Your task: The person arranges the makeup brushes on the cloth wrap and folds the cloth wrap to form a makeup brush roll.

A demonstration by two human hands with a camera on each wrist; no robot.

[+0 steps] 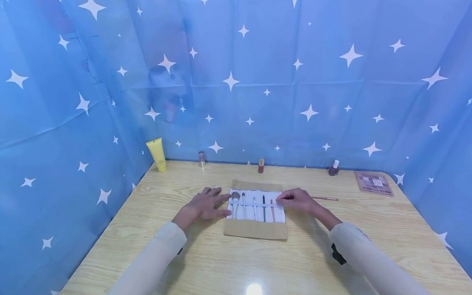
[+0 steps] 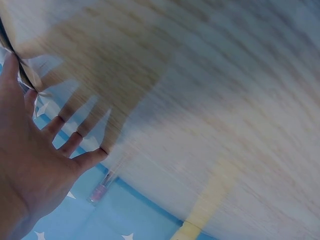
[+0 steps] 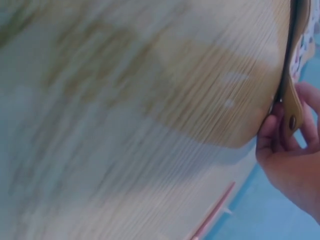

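Note:
A tan brush roll (image 1: 256, 230) with a white lining lies unrolled on the table, several makeup brushes standing side by side under its band. My left hand (image 1: 207, 205) has its fingers spread, with thumb and fingertips at the roll's left edge; in the left wrist view the hand (image 2: 42, 150) touches that edge. My right hand (image 1: 298, 200) pinches the roll's right edge. In the right wrist view the right hand (image 3: 295, 145) has its fingers curled at the edge, beside a tan strap (image 3: 291, 107) with a snap.
A thin pink brush (image 1: 325, 198) lies right of my right hand. Along the back stand a yellow tube (image 1: 157, 155), a small clear-and-pink bottle (image 1: 202, 159), a red-brown bottle (image 1: 261, 166) and a dark bottle (image 1: 333, 168). A palette (image 1: 374, 183) lies at the back right.

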